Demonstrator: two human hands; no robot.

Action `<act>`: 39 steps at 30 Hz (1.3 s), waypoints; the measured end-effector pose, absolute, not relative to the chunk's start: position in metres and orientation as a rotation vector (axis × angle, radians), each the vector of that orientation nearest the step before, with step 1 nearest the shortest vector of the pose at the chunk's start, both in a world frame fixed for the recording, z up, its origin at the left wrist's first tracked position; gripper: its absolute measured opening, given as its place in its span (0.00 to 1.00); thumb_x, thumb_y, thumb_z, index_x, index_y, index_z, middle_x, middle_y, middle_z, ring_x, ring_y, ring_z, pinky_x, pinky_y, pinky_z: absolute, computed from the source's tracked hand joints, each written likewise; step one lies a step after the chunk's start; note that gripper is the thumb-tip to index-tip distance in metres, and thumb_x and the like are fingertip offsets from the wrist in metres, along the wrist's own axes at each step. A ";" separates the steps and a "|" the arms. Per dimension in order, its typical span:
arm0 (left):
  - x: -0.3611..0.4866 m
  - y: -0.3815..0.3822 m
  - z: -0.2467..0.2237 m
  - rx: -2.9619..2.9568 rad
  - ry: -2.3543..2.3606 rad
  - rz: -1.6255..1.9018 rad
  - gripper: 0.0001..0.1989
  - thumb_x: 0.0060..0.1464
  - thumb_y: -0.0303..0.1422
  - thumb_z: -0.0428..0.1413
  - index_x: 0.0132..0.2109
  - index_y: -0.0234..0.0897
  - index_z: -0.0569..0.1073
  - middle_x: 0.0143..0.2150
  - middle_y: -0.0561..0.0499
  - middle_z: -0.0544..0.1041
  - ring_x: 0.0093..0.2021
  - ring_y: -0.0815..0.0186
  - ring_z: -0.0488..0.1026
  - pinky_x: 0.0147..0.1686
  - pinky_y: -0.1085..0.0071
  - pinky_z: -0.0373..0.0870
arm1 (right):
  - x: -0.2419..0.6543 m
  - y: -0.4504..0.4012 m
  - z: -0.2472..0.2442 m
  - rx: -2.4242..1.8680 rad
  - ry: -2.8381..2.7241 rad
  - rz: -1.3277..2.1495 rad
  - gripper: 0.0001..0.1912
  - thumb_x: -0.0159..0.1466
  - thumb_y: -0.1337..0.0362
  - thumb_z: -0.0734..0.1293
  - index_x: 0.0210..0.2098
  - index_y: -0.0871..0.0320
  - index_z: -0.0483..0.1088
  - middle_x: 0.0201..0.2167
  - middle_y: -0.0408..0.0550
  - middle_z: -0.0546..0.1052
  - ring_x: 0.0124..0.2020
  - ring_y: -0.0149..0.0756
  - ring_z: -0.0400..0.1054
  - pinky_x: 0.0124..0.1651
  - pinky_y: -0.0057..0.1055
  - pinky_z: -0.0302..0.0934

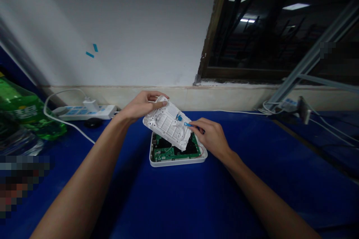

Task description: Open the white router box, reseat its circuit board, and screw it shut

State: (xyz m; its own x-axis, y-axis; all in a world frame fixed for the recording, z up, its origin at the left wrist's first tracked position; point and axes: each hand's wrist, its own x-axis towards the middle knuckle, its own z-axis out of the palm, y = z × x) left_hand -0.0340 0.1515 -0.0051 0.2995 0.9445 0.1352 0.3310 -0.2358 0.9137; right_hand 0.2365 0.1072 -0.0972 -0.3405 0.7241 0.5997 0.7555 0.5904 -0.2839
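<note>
My left hand (148,104) grips the upper left corner of a white plastic cover (168,123), with the thumb on its ribbed inner face. The cover is held tilted above a white casing (176,163) that lies on the blue table. Inside the casing a green circuit board (165,152) shows, partly hidden by the cover. My right hand (210,134) is closed on a thin blue tool (187,124), whose tip reaches the cover's right side. Close to that tip is a small blue piece (178,117) on the cover. The tool's exact kind cannot be made out.
A white power strip (109,112) with a plugged-in charger (91,104) stands by the wall, a black mouse-like object (93,122) before it. Green bottles (25,108) are at the left. Cables (269,110) and a metal frame (303,67) stand at the right.
</note>
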 end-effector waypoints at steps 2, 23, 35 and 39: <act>-0.034 0.151 -0.005 1.733 1.160 0.929 0.20 0.52 0.39 0.65 0.50 0.35 0.78 0.40 0.43 0.80 0.36 0.62 0.76 0.31 0.71 0.69 | 0.235 0.107 -0.097 -1.117 -2.075 -0.065 0.08 0.67 0.62 0.68 0.42 0.54 0.79 0.37 0.49 0.79 0.35 0.39 0.72 0.36 0.35 0.66; -0.039 0.149 -0.006 1.632 1.076 0.874 0.19 0.52 0.37 0.64 0.50 0.32 0.79 0.39 0.42 0.81 0.33 0.63 0.76 0.28 0.72 0.69 | 0.222 0.106 -0.101 -0.983 -2.087 -0.254 0.10 0.69 0.64 0.65 0.42 0.52 0.80 0.37 0.51 0.75 0.39 0.42 0.66 0.41 0.40 0.65; -0.040 0.149 -0.005 1.544 1.095 0.861 0.19 0.51 0.35 0.65 0.49 0.33 0.79 0.40 0.41 0.81 0.33 0.63 0.76 0.30 0.71 0.70 | 0.220 0.105 -0.105 -0.949 -2.047 -0.170 0.10 0.70 0.65 0.65 0.39 0.54 0.79 0.37 0.51 0.75 0.38 0.40 0.68 0.39 0.37 0.67; -0.039 0.148 -0.006 1.497 1.068 0.848 0.19 0.51 0.35 0.66 0.50 0.32 0.79 0.40 0.42 0.81 0.32 0.64 0.76 0.29 0.72 0.70 | 0.219 0.104 -0.105 -0.934 -2.008 -0.168 0.10 0.69 0.66 0.65 0.40 0.54 0.79 0.37 0.51 0.75 0.38 0.39 0.68 0.40 0.38 0.68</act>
State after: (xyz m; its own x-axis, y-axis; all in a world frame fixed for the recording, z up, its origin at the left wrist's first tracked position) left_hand -0.0391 0.1484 -0.0055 0.3470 0.9374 -0.0282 0.1849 -0.0389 0.9820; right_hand 0.2194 0.1045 -0.1049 -0.3218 0.5500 0.7706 0.6705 0.7071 -0.2247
